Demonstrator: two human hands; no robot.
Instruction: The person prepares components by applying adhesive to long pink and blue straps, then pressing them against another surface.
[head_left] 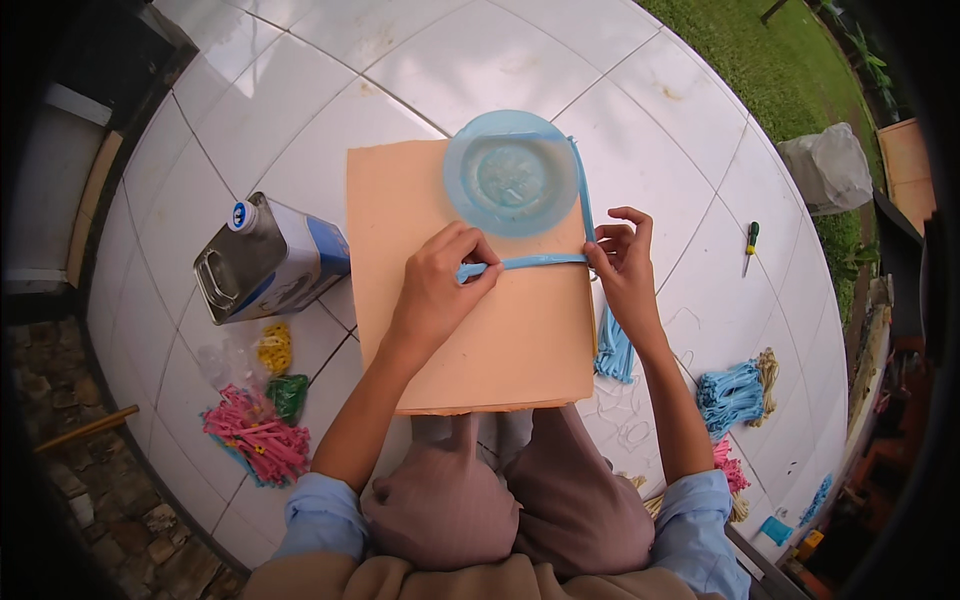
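Observation:
My left hand (440,290) is closed, pinching one end of a light blue strip (540,261) between thumb and fingertips. The strip runs rightward over a peach-coloured board (470,350). At the board's right edge my right hand (625,265) pinches it with thumb and index finger, the other fingers raised. From there a blue length turns away toward the rim of the bowl; whether it is one piece with the strip I cannot tell. This translucent blue bowl (510,175), holding something clear, sits at the board's far right corner. The board lies above my knees.
A metal can (270,260) with a blue cap stands left of the board. Pink strips (258,435) and small bags of yellow (274,348) and green bits lie nearer. On the right are blue bundles (728,396), a screwdriver (750,246) and a white sack (828,168).

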